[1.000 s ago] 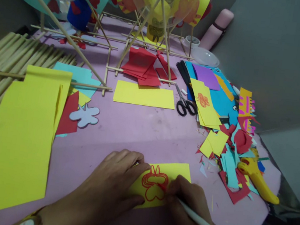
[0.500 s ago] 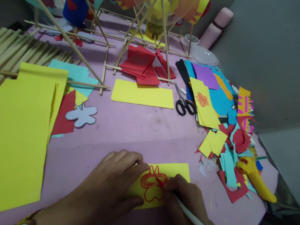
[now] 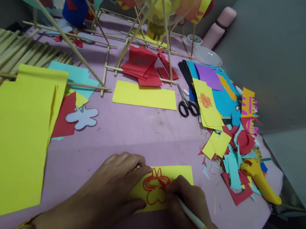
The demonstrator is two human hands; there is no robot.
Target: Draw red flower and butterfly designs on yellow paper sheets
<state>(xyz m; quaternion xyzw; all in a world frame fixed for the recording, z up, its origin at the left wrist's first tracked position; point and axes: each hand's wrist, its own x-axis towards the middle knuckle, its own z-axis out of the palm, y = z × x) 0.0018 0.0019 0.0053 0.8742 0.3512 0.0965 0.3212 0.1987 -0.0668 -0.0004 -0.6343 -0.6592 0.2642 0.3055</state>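
A yellow paper piece [image 3: 183, 172] lies on the table right before me, with a red butterfly outline [image 3: 156, 190] drawn on it. Flat across its left part rests my left hand [image 3: 121, 180], fingers stretched out and thumb apart, pressing the paper down. My right hand [image 3: 186, 202] pinches a white felt-tip pen [image 3: 197, 222] with an orange band. Its red tip touches the drawing at the upper right wing. Part of the paper is hidden under both hands.
Yellow sheets [image 3: 22, 134] and a butterfly cut-out [image 3: 82, 117] lie left. Scissors [image 3: 186, 107] are ahead, beyond the hands. At right are paper scraps [image 3: 233, 167] and a yellow-handled tool [image 3: 260, 179]. Stick frames [image 3: 105, 66] stand at the back.
The view has shifted very slightly. Both hands keep their places, and the pen tip stays at nearly the same spot on the upper right wing.
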